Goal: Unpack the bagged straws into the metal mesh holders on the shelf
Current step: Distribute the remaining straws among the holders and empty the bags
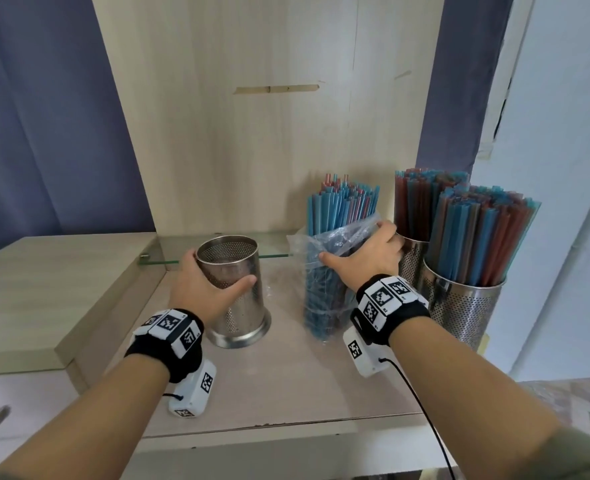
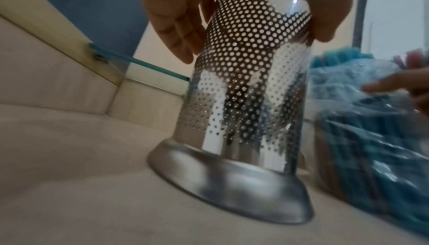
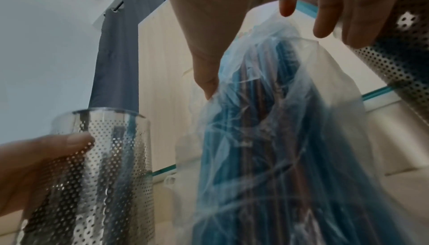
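Observation:
An empty metal mesh holder (image 1: pixel 235 289) (image 2: pixel 241 91) (image 3: pixel 99 166) stands on the shelf surface, and my left hand (image 1: pixel 205 282) grips its upper wall, thumb in front and fingers behind. To its right stands a clear plastic bag of blue and red straws (image 1: pixel 335 271) (image 3: pixel 267 148) (image 2: pixel 362 120), upright, its straw tips poking out of the open top. My right hand (image 1: pixel 366 258) (image 3: pixel 267 28) holds the bag near its mouth, thumb on the near side, fingers round the far side.
Two mesh holders full of straws (image 1: pixel 459 271) stand at the right, tight against my right hand. A glass shelf edge (image 1: pixel 162 261) runs behind the empty holder. A raised wooden ledge (image 1: pixel 44 299) lies left. The wooden back panel (image 1: pixel 252 133) is close behind.

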`<state>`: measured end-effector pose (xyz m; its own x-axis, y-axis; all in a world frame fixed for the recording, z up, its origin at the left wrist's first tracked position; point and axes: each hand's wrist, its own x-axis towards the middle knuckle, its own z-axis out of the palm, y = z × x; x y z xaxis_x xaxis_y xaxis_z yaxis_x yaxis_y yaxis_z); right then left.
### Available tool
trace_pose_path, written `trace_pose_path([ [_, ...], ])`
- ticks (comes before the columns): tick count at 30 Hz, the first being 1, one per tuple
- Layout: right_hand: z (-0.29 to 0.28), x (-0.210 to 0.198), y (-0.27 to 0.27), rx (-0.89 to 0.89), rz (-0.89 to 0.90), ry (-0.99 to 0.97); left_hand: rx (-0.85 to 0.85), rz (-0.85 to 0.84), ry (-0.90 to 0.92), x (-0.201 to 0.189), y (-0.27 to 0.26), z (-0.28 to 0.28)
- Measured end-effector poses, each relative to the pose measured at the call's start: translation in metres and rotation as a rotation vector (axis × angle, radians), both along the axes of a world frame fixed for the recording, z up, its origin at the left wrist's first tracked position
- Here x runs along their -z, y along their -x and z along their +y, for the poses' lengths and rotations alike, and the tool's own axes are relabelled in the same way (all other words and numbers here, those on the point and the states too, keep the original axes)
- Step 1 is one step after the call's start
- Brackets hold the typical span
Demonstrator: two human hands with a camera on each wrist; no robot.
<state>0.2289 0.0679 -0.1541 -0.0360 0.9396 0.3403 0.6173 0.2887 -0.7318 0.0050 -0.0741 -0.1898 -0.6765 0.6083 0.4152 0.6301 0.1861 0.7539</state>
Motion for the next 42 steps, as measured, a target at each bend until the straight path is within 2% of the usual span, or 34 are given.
trace_pose_path([
  [5,0.008,-0.003,0.003,-0.140,0.123,0.064,0.178,0.081,-0.022,0.004,-0.022,0.011],
  [8,0.015,-0.002,0.010,-0.199,0.215,0.087,0.219,0.111,-0.006,0.008,-0.030,0.017],
  [10,0.019,-0.003,0.012,-0.223,0.215,0.084,0.241,0.136,-0.016,0.010,-0.033,0.021],
  [15,0.028,-0.008,0.007,-0.249,-0.012,0.088,0.269,0.143,-0.020,0.013,-0.030,0.024],
  [20,0.025,-0.038,0.011,-0.043,-0.316,0.011,0.284,0.125,-0.012,0.015,-0.025,0.026],
  [24,0.032,-0.055,0.023,-0.043,-0.436,-0.069,0.277,0.127,-0.009,0.016,-0.024,0.026],
  [28,0.038,-0.054,0.036,-0.012,-0.575,0.016,0.291,0.120,-0.029,0.015,-0.026,0.024],
  [31,0.044,-0.054,0.039,-0.008,-0.543,0.037,0.300,0.123,-0.031,0.014,-0.027,0.023],
  [34,0.045,-0.058,0.036,-0.039,-0.446,0.013,0.292,0.133,-0.019,0.015,-0.026,0.024],
  [38,0.042,-0.064,0.031,-0.082,-0.335,0.078,0.298,0.120,-0.027,0.016,-0.025,0.025],
  [42,0.045,-0.074,0.029,-0.097,-0.323,0.137,0.302,0.112,-0.021,0.018,-0.023,0.026],
])
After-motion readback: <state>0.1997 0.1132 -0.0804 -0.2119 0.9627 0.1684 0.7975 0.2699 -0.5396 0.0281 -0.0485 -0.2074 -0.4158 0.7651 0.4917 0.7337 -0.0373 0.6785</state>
